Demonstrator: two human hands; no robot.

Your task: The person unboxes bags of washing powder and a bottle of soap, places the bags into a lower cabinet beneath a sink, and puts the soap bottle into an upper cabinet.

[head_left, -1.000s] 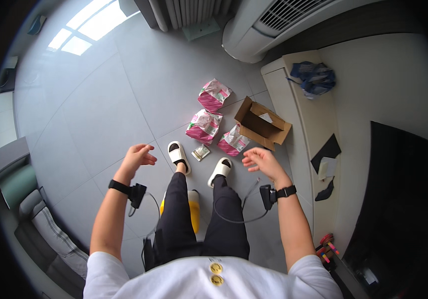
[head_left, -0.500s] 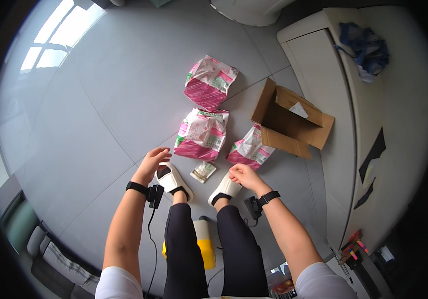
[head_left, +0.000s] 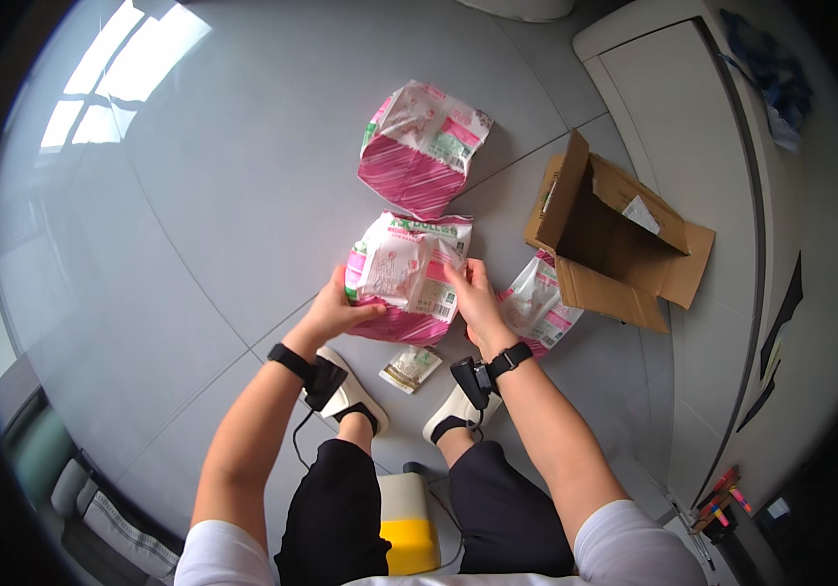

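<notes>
A plump pink-and-white plastic bag with green patches lies on the floor before me. My left hand grips its lower left side, thumb on the front. On its right edge, my right hand presses from the other side, fingers partly hidden. Just beyond, a similar bag touches or nearly touches the held one. A third such bag lies to the right, partly under a cardboard flap. A small flat packet rests between my shoes, below the held bag.
An open cardboard box stands at the right, flaps spread. Beside it is a pale cabinet with blue crumpled plastic on top. Between my legs sits a yellow-and-white object. Grey tiles cover the floor.
Both hands have moved forward and taken hold of the middle bag's sides. The view has shifted, so the box and cabinet appear farther right.
</notes>
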